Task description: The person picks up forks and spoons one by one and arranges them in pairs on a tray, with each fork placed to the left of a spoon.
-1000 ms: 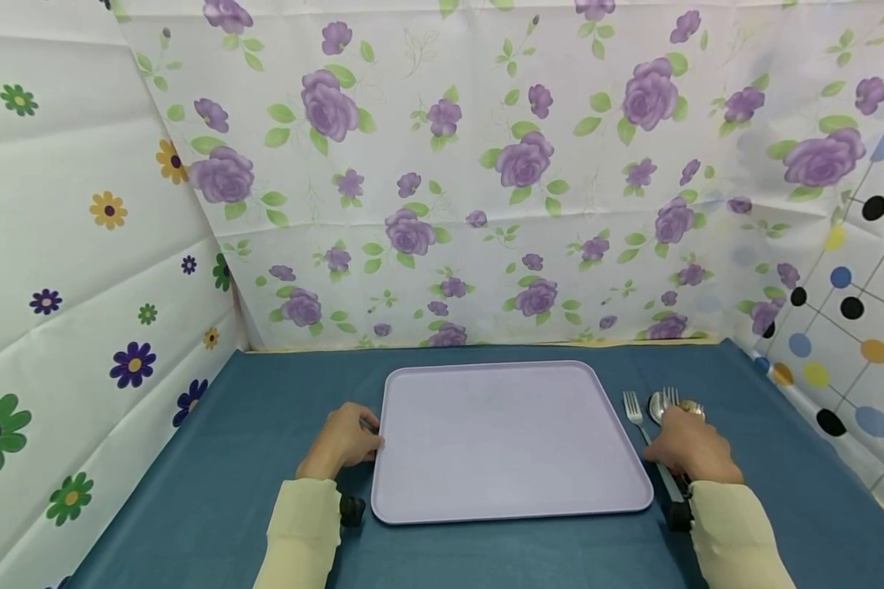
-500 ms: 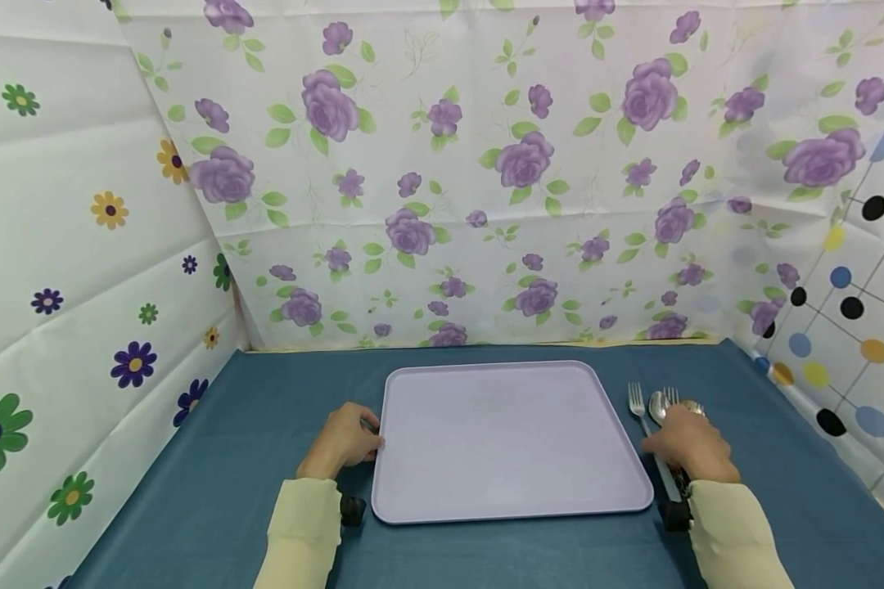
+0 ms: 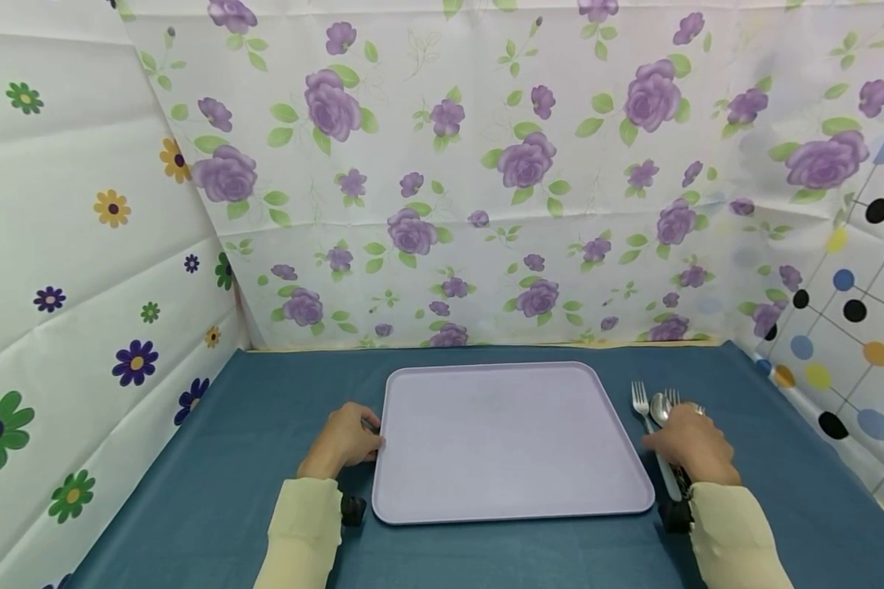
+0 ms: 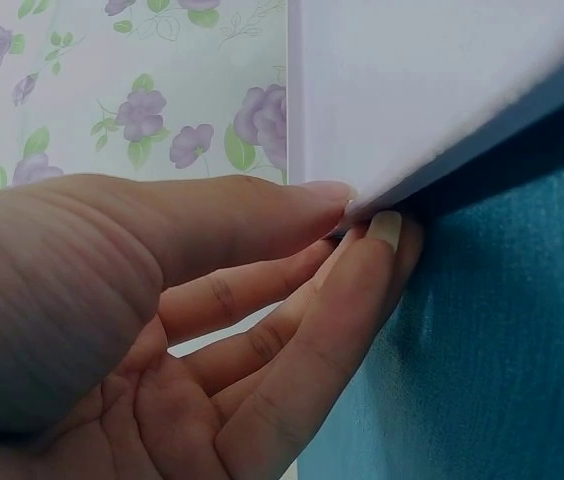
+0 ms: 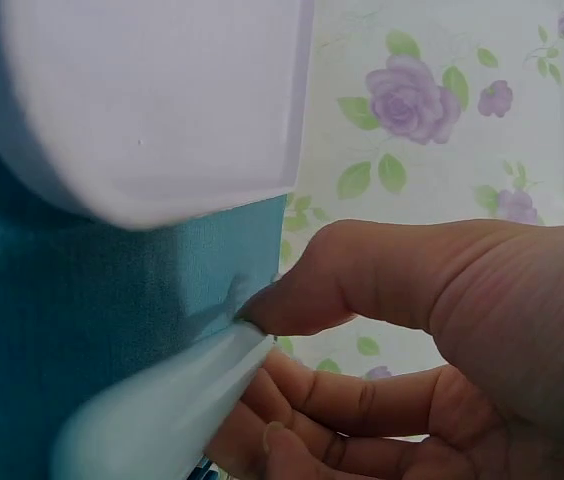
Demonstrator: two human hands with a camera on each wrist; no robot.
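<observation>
A pale lilac rectangular tray (image 3: 511, 442) lies flat on the blue cloth. My left hand (image 3: 342, 440) is at its left edge; in the left wrist view the thumb (image 4: 262, 215) sits on the rim and the fingertips are beneath it. To the right of the tray, my right hand (image 3: 692, 442) pinches the pale handle (image 5: 162, 410) of a fork (image 3: 639, 398) between thumb and fingers. Beyond that hand show a spoon (image 3: 660, 409), a second fork (image 3: 673, 396) and the tip of another piece of cutlery (image 3: 700, 409); their handles are mostly hidden by the hand.
The table has a blue cloth (image 3: 214, 491). A white sheet with purple roses (image 3: 412, 233) hangs along its back edge. Patterned sheets stand at the left (image 3: 59, 352) and the right (image 3: 854, 352).
The fork in my right hand has shifted a little away from me and to the right, nearer the spoon. My left hand and the tray have stayed in place.
</observation>
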